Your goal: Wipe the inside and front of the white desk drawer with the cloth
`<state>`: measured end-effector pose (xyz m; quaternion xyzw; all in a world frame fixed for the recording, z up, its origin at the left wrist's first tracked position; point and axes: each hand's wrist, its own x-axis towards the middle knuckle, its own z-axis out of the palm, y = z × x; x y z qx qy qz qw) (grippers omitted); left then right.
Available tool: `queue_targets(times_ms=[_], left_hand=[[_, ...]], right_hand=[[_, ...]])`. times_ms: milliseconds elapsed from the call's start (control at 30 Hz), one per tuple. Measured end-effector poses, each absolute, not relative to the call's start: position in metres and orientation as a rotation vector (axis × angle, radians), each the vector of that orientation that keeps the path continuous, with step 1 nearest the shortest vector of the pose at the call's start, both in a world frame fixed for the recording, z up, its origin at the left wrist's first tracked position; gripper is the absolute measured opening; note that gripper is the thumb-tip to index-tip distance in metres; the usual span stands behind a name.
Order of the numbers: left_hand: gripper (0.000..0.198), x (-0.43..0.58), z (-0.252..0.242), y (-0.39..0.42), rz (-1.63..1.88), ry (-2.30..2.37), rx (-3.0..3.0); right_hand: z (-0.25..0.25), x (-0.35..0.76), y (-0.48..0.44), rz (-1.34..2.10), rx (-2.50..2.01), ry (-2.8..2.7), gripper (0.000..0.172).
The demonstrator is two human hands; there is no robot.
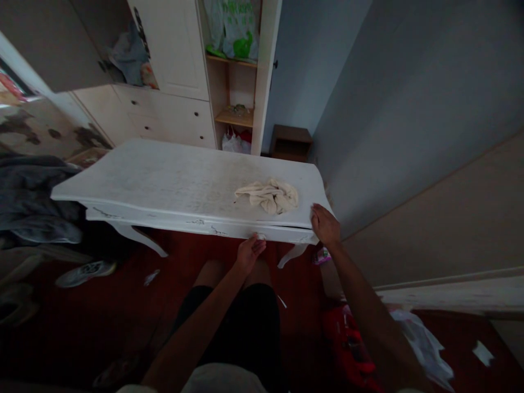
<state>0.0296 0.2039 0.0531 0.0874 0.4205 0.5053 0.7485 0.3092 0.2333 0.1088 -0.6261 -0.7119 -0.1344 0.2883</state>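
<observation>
A white table (172, 172) with curved legs and grey smudges on its top stands in front of me. Its drawer (282, 233) shows a thin dark gap along the upper right edge. My left hand (250, 254) has its fingers closed on the drawer's small white knob (261, 237). At the right front corner, my right hand (326, 225) grips the table edge, thumb side on top; its other fingers are partly hidden. A crumpled cream cloth (271, 195) lies on the tabletop, left of my right hand and touched by neither hand.
Behind the table stands a white wardrobe (176, 117) with drawers and open shelves. A wall (409, 125) runs close on the right. Dark clothes (36, 196) are heaped at left. On the floor are a shoe (85, 273), a red bag (347, 344) and a white plastic bag (423, 341).
</observation>
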Motion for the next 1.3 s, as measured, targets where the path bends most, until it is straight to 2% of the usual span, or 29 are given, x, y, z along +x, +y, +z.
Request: queue_targets(times_ms=[233, 433, 900, 1300], left_hand=[[0.013, 0.038, 0.048, 0.225, 1.154, 0.968, 0.255], [0.004, 0.042, 0.047, 0.233, 1.177, 0.986, 0.227], [0.006, 0.043, 0.044, 0.239, 1.153, 0.991, 0.215], [0.010, 0.028, 0.074, 0.208, 1.091, 1.013, 0.370]], right_hand=[[0.108, 0.309, 0.233, -0.358, -1.674, -1.891, 0.038], [0.106, 0.310, 0.234, -0.351, -1.677, -1.887, 0.039], [0.105, 0.310, 0.234, -0.336, -1.681, -1.880, 0.038], [0.107, 0.309, 0.234, -0.350, -1.680, -1.885, 0.039]])
